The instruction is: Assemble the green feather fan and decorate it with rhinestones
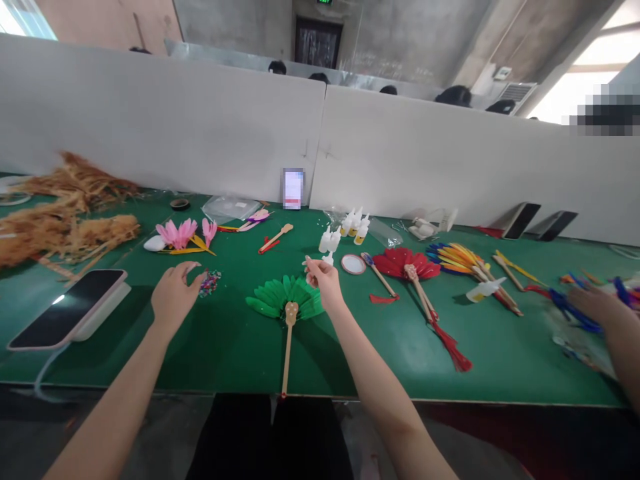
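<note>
A green feather fan point(287, 297) with a pale wooden handle point(287, 353) lies in front of me, its handle pointing at the table's near edge. Small pale dots show on the handle's rounded top. Above the fan's right side, my right hand point(324, 280) has its fingertips pinched together; anything between them is too small to make out. Just behind those fingers is a white glue bottle point(328, 258), partly hidden. My left hand point(175, 293) hovers over the table with curved fingers and a gap between thumb and forefinger, beside a pile of multicoloured sequins point(211, 283).
Several glue bottles point(354, 225) stand behind the fan. A red feather fan point(407, 265) lies to the right, near another person's hand point(593, 303). Pink feathers point(177, 235), a phone point(70, 307) and brown fibres point(75, 227) are on the left. A white partition point(200, 127) closes the back.
</note>
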Tool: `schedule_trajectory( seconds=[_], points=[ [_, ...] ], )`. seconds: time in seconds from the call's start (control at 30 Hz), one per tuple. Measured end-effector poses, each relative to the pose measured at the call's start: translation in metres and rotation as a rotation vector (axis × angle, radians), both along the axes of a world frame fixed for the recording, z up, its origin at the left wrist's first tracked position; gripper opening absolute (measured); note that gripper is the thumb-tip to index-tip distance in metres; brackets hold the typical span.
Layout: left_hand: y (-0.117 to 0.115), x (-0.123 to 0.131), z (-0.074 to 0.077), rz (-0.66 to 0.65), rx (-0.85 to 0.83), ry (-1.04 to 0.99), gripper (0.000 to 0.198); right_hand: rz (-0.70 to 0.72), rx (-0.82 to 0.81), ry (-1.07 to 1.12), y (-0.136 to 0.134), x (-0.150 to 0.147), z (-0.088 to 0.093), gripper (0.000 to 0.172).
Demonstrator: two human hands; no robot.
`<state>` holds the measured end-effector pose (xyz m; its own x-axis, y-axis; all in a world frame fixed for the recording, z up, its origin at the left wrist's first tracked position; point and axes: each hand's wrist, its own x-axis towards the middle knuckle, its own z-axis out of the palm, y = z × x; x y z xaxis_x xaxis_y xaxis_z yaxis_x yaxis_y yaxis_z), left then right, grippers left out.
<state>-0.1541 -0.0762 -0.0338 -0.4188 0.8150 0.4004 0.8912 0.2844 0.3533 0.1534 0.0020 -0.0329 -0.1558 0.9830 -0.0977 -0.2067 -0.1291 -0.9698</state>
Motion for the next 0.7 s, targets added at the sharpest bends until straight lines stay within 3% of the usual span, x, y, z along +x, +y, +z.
schedule_trajectory(
  seconds=[0.3,0.4,0.5,0.7],
  points=[
    [0.005,-0.007,0.003,0.007,-0.083,-0.001,0.033,0.082,-0.039,0.03,0.003,0.002,-0.004,0.025],
    [0.003,-0.005,0.007,0.04,-0.108,-0.009,0.039,0.091,-0.052,0.034,0.004,0.002,-0.005,0.025],
    [0.002,-0.002,0.012,0.066,-0.119,-0.052,0.028,0.102,-0.07,0.029,0.004,0.001,-0.005,0.028],
    [0.001,-0.001,0.023,0.088,-0.131,-0.079,0.037,0.127,-0.091,0.011,0.005,0.002,-0.005,0.034]
  ],
)
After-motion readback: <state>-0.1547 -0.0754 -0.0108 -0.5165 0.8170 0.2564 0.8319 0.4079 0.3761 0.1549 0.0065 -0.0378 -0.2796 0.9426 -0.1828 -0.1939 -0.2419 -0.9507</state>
